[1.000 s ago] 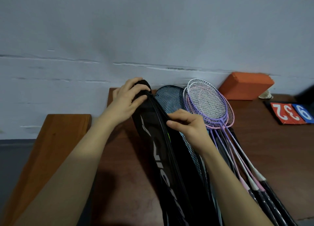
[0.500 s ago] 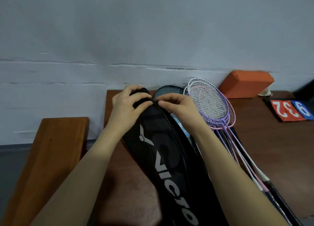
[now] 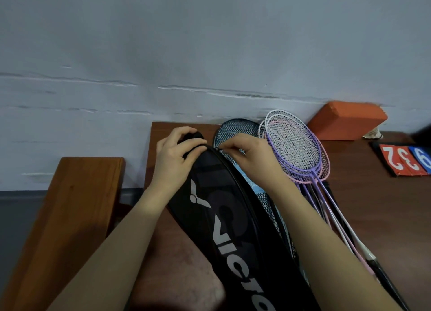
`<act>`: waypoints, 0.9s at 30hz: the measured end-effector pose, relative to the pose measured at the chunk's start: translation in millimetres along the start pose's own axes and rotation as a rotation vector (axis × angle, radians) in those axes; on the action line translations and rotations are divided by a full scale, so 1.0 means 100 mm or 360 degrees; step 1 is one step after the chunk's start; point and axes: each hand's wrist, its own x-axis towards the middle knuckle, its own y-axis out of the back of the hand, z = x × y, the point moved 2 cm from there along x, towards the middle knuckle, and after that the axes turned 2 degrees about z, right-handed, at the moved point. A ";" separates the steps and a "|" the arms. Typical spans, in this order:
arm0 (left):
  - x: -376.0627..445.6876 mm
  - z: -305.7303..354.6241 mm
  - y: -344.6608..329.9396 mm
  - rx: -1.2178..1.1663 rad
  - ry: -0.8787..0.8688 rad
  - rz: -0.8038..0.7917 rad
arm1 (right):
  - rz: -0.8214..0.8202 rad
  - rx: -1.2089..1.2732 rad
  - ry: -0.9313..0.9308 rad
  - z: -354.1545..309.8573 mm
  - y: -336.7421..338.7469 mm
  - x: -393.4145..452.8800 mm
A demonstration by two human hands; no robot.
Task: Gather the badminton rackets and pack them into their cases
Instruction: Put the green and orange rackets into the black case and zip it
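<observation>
A long black racket case (image 3: 235,226) with white lettering lies diagonally on the brown table (image 3: 384,217). My left hand (image 3: 177,156) grips the case's rounded far end. My right hand (image 3: 251,157) pinches something small at the case's top edge, apparently the zipper pull. Under the case lies a blue mesh racket case (image 3: 235,129), its head poking out behind my right hand. To the right, several purple, pink and white rackets (image 3: 296,149) lie stacked, heads toward the wall, handles pointing near right.
An orange block (image 3: 347,120) leans at the wall behind the rackets, a shuttlecock (image 3: 373,133) beside it. Red and blue number cards (image 3: 405,160) lie far right. A wooden bench (image 3: 70,205) stands left of the table. The grey wall runs along the back.
My right hand slid up the case's edge from its middle to the top end, meeting my left hand. The case turned flat, showing its lettering.
</observation>
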 end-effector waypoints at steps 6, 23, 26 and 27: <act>0.00 -0.06 -0.09 0.0248 0.0055 0.0077 | 0.0057 0.0227 -0.0266 0.19 0.01 -0.31; -0.12 0.39 -0.26 0.0689 -0.0178 -0.0131 | 0.0216 -0.0016 -0.0180 0.24 0.18 -0.99; -0.31 0.65 -0.35 0.0737 -0.0474 -0.0375 | 0.0236 0.0055 -0.0172 0.20 0.18 -1.02; -0.37 0.67 -0.36 0.0715 -0.0431 -0.0411 | 0.0244 0.0062 -0.0179 0.20 0.17 -1.04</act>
